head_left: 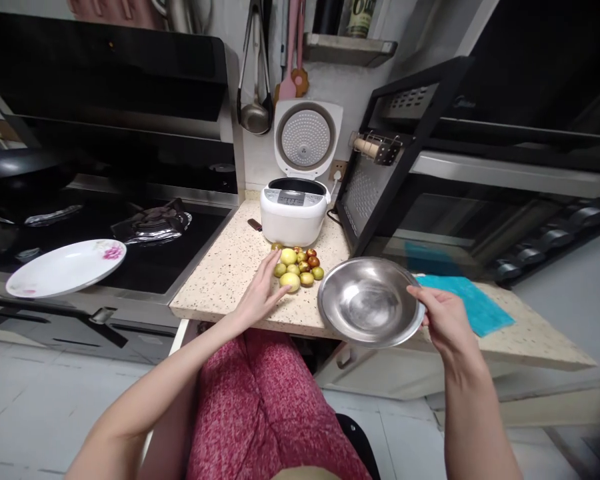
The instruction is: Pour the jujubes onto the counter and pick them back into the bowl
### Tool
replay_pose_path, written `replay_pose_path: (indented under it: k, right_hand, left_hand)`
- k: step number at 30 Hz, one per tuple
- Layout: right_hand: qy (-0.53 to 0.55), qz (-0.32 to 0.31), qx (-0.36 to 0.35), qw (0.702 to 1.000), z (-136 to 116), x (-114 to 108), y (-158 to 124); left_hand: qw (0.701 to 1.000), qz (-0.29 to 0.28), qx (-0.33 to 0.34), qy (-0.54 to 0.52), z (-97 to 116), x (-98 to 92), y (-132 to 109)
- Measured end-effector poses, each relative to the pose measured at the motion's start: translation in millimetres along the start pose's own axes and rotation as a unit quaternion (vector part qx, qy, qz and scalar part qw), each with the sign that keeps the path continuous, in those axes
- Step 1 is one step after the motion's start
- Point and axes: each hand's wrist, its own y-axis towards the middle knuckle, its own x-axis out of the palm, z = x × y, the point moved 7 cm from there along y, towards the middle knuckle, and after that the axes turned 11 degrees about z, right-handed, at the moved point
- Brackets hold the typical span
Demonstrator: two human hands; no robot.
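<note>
A shiny metal bowl [367, 300] is gripped at its right rim by my right hand [443, 313], thumb on the edge. The bowl is tilted a little towards me at the counter's front edge, and its inside shows bare metal. My left hand [260, 287] lies with its fingers stretched out along the left side of a cluster of jujubes [300, 267], green, yellow and reddish brown. Its fingertips are at the fruit; whether they press on it I cannot tell.
Behind the fruit stands a white rice cooker [294, 213] with its lid up. A turquoise cloth [467, 303] lies right on the speckled counter [220, 280]. To the left, a white oval plate [65, 270] rests on the stove's front; an oven [480, 220] stands at the right.
</note>
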Motion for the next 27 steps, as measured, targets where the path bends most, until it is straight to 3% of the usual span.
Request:
replay_pose_path:
  k: [6, 9, 13, 18, 23, 27]
  right_hand:
    - [0.027, -0.005, 0.054, 0.998, 28.9, -3.5, -6.6]
    - [0.027, 0.001, 0.065, 0.998, 39.1, -4.7, -7.2]
    - [0.044, 0.004, 0.106, 0.993, 54.5, -4.4, -7.0]
    - [0.056, -0.019, 0.169, 0.984, 70.3, 0.7, -8.8]
    - [0.032, -0.062, 0.130, 0.989, 69.4, 13.2, -9.1]
    - [0.021, -0.097, 0.113, 0.989, 67.2, 28.5, -10.1]
  left_hand:
    - [0.980, -0.055, 0.175, 0.074, 27.0, 12.8, -10.2]
    - [0.970, -0.081, 0.207, 0.098, 28.8, 18.8, -12.5]
    - [0.971, -0.061, 0.197, 0.119, 25.8, 17.3, -9.8]
    - [0.988, -0.050, 0.112, 0.093, 13.5, 10.9, -4.2]
    - [0.996, -0.051, 0.061, 0.047, 6.0, 6.6, -1.1]
    - [0.996, -0.055, 0.064, 0.031, 8.7, 5.1, -1.0]
